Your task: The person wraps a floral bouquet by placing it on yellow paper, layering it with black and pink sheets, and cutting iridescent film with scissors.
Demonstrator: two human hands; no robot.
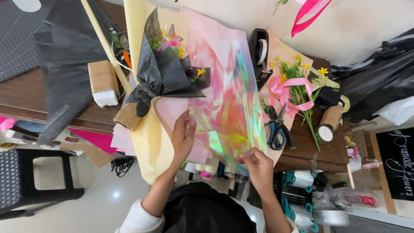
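- Where the table meets the person, one shiny rainbow sheet (228, 108) lies on top of a pink paper (202, 39) and a pale yellow paper (148, 142).
- The sheet looks thin, light and slippery, and it may crinkle or tear, so a soft pinch at an edge or corner seems best.
- The right hand (258, 166) is closed in a pinch on the near edge of the sheet.
- The left hand (183, 136) is open, and its fingers rest flat on the papers just beside the sheet.
- One small bouquet in black paper (166, 73) lies on the papers, beside the sheet's far left edge.
- One pair of scissors with blue and black handles (278, 127) lies just to the right of the sheet.
- One bunch of yellow flowers tied with a pink ribbon (295, 86) lies near the scissors.
- One black tape holder (260, 54) stands behind the sheet.
- One brown roll (330, 121) lies at the right end of the table.
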